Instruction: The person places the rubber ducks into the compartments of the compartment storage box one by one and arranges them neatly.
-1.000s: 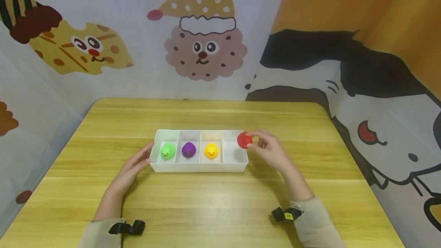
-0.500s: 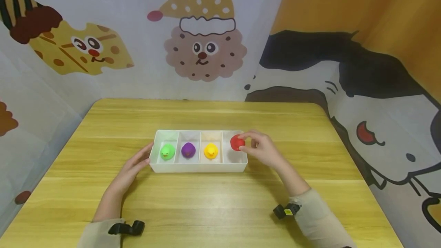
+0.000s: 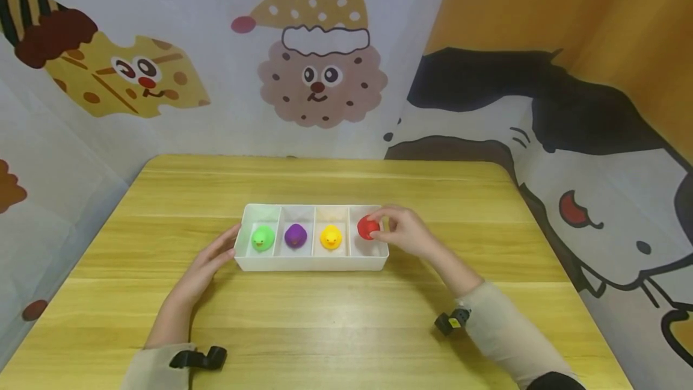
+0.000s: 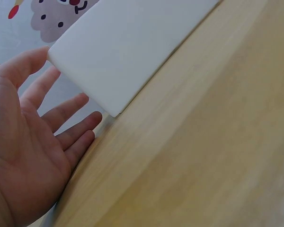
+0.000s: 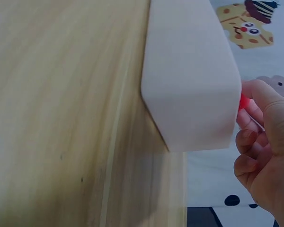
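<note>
A white four-section tray (image 3: 314,264) lies on the wooden table. From left to right its compartments hold a green rubber duck (image 3: 263,238), a purple rubber duck (image 3: 295,236) and a yellow rubber duck (image 3: 331,237). My right hand (image 3: 406,230) pinches a red rubber duck (image 3: 368,228) between thumb and fingers, over the rightmost compartment. In the right wrist view the tray's wall hides most of the red duck (image 5: 244,100). My left hand (image 4: 31,127) touches the tray's left end with thumb and fingertips, fingers extended and spread.
The wooden table (image 3: 325,330) reaches back to a wall cloth (image 3: 216,131) printed with cartoon food. A cloth with a black-and-white cartoon animal (image 3: 595,185) hangs along the right side. Black cameras (image 3: 216,358) sit on both wrists.
My right hand has moved left and slightly down with the red duck, from the tray's right rim to over the last compartment. The left hand stays at the tray's end.
</note>
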`<state>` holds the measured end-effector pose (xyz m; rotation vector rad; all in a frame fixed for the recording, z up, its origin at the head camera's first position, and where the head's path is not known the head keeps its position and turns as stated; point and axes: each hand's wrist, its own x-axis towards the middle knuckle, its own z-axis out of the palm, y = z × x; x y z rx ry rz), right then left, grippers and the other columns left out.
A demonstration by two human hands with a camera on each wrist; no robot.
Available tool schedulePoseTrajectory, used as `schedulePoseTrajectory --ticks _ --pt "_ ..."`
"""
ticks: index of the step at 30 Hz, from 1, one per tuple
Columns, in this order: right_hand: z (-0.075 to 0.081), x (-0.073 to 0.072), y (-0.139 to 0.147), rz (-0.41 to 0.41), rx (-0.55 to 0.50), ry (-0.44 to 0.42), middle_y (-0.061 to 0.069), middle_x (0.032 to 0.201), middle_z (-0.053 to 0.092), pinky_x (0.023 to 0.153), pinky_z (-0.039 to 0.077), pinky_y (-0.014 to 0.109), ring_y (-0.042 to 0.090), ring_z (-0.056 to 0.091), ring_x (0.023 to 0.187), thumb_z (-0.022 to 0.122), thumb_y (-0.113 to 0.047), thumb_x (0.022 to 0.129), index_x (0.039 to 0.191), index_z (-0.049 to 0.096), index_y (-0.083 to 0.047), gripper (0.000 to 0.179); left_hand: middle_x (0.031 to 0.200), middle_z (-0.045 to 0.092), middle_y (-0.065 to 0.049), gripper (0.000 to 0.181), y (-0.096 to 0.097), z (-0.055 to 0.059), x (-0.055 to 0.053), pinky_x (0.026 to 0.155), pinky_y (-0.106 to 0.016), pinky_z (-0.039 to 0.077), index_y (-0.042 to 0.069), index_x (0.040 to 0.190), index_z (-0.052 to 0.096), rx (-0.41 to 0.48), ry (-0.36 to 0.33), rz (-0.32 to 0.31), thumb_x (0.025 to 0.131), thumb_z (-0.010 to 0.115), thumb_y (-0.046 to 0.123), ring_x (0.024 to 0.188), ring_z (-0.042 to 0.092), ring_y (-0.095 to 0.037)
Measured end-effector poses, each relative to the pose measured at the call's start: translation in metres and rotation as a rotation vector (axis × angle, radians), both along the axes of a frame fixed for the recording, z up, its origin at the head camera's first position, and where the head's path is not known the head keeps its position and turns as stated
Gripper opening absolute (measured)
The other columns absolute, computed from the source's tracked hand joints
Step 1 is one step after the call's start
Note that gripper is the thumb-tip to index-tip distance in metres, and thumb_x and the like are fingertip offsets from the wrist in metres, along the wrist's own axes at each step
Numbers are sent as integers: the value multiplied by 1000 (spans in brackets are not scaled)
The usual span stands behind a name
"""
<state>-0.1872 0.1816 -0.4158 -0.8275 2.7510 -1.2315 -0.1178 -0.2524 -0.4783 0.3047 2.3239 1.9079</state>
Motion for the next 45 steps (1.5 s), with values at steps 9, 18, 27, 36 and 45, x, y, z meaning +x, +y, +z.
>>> schedulePoseTrajectory --ticks 9,18,27,36,45 --pt "-4 -6 -3 10 63 -40 -3 96 65 50 39 25 14 45 58 81 -9 75 101 72 -10 28 150 32 -20 52 0 1 -1 100 -71 11 13 151 31 0 11 -1 102 47 18 126 34 -5" --pt "-7 -7 -6 7 109 -111 -5 99 66 56 43 29 16 47 62 80 -12 76 103 72 -14 28 150 32 -21 51 2 3 0 100 -71 12 14 151 32 8 12 -5 102 47 16 126 35 -5" --pt "-2 -8 -11 18 228 -101 -4 101 67 66 43 33 20 51 73 79 -14 77 104 73 -14 27 151 31 -20 51 1 1 0 101 -71 10 15 151 32 6 1 -1 102 47 17 127 34 -5" --pt "3 -10 -19 -26 333 -158 -6 100 65 79 45 38 19 54 87 80 -17 78 99 73 -18 23 151 31 -20 51 1 1 1 101 -71 11 14 151 32 4 1 0 102 46 15 128 33 -8" --pt "3 -10 -21 -47 344 -183 -4 101 65 82 44 40 19 55 90 80 -16 78 93 72 -17 17 151 31 -19 51 1 1 0 101 -71 11 14 150 32 6 10 1 101 47 15 128 34 -9"
